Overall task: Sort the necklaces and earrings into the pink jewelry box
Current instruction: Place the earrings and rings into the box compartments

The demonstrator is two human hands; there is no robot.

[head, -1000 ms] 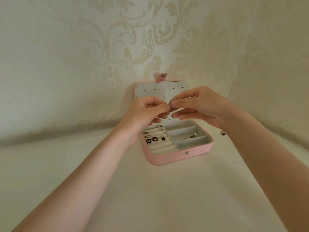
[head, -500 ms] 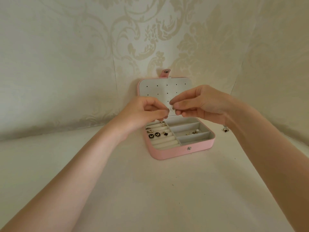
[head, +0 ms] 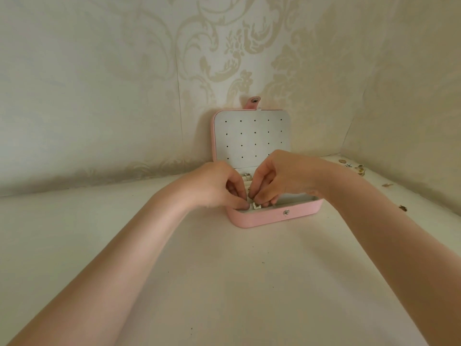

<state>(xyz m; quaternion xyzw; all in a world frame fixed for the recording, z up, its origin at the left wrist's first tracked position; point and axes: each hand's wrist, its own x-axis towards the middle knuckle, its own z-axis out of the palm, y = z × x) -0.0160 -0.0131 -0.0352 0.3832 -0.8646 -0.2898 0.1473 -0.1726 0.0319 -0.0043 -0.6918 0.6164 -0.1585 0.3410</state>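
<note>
Both hands (head: 249, 188) pinch upright sparkly earring (head: 256, 206).

Open jewelry box (head: 264, 218) stands against the wall (head: 99, 96), loose earrings (head: 359, 168) to its right.

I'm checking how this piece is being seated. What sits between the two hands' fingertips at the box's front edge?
A small sparkly earring, seen in the head view between the left hand and right hand, just inside the front wall of the pink jewelry box.

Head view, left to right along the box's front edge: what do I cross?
left hand → sparkly earring → right hand → snap button on the pink jewelry box → loose jewelry pieces on the table.
</note>
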